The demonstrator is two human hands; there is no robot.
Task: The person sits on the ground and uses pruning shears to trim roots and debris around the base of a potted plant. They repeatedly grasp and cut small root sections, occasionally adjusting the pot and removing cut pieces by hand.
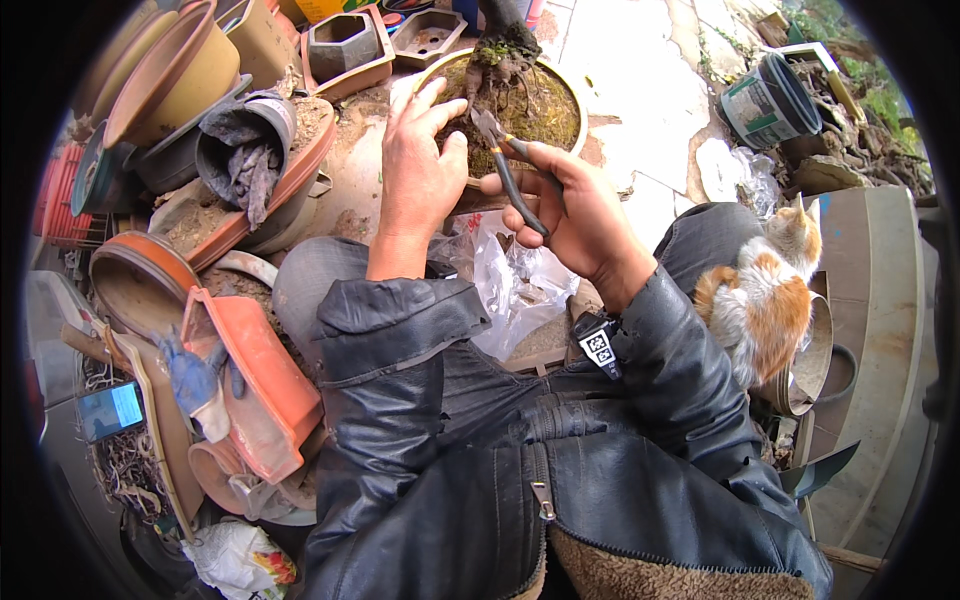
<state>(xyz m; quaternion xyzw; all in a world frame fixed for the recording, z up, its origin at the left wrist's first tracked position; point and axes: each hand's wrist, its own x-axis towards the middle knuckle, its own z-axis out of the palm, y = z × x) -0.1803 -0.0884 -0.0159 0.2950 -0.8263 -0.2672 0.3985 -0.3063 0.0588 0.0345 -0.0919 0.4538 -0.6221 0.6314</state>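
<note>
In front of me stands a round pot [580,112] with mossy soil [553,97]. A thick dark tree trunk [504,26] rises from it, with green moss and exposed roots [525,86] at its base. My right hand [592,210] is closed around a pair of black-handled cutting pliers [517,196]; their metal jaws lie by the lower end of the roots. With fingers spread, my left hand [421,176] is at the pot's left side and has nothing visible in its grasp. Whether its fingertips touch the rim is hard to tell.
An orange-and-white cat [765,300] sits against my right knee. Stacked pots [165,82] and an orange planter [262,375] with a blue work glove [193,379] crowd the left. Clear plastic bags [517,281] lie between my legs. A plastic bucket [765,105] lies tilted at far right.
</note>
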